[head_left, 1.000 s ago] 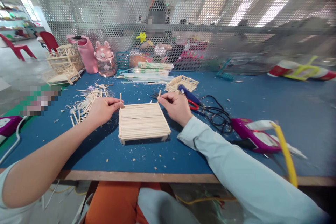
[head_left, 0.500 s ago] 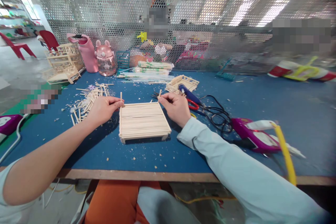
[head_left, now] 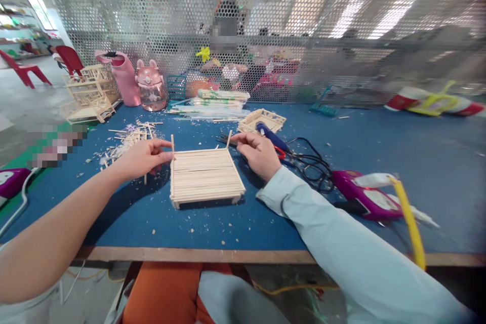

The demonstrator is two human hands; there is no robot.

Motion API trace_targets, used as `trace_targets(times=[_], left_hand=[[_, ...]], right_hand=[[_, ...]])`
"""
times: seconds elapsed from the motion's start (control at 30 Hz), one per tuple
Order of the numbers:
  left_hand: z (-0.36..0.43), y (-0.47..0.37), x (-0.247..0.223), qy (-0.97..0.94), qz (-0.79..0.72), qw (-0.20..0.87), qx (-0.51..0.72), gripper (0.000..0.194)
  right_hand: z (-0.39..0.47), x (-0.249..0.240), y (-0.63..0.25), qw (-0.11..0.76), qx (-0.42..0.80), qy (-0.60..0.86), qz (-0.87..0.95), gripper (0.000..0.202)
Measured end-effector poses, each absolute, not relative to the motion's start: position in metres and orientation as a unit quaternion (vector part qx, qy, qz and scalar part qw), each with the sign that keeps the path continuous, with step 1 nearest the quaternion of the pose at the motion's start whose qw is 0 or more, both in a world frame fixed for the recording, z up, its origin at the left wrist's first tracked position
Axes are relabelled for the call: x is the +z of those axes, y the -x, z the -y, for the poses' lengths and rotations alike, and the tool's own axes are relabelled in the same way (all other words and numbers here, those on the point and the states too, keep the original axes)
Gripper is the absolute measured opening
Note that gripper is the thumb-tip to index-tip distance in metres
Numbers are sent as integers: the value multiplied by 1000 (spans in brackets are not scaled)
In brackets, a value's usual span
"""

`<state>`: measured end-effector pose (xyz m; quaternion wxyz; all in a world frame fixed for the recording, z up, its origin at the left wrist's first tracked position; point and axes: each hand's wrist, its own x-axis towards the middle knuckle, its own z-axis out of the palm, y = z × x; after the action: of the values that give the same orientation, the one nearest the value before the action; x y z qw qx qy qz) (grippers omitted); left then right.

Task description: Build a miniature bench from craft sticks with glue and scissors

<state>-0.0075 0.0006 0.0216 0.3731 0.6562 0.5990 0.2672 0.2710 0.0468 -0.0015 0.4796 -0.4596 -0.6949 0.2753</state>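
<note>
Two hands (head_left: 142,158) (head_left: 261,154) flank a slatted platform (head_left: 207,174) — pale wood; ribbed, four-sided.

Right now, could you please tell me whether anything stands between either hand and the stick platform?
Nothing visible blocks the stick platform: the left hand is beside its far left post, the right hand beside its far right post; whether they touch is hard to tell.

A pink bottle (head_left: 127,81) is set beside an eared, see-through bottle (head_left: 152,92) on the surface (head_left: 375,147), near a teal basket (head_left: 176,87). Behind, a perforated screen (head_left: 152,23) is seen; at far left, red chairs (head_left: 69,59) are visible.
</note>
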Motion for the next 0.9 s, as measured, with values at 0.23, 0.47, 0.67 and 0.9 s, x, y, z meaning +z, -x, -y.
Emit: trace_targets(times=[0.23, 0.47, 0.67, 0.9], left_hand=[[-1, -2, 16, -585, -564, 501, 298, 44], [-5, 0, 9, -565, -560, 510, 327, 38], [-4, -2, 9, -553, -552, 520, 344, 37], [-5, -3, 9, -531, -564, 521, 358, 46]], right_hand=[[-42, 1, -264, 426, 406, 495, 639, 29], [-36, 1, -260, 368, 474, 497, 626, 21], [-40, 1, -263, 370, 453, 487, 649, 34], [-44, -3, -267, 376, 436, 470, 669, 40]])
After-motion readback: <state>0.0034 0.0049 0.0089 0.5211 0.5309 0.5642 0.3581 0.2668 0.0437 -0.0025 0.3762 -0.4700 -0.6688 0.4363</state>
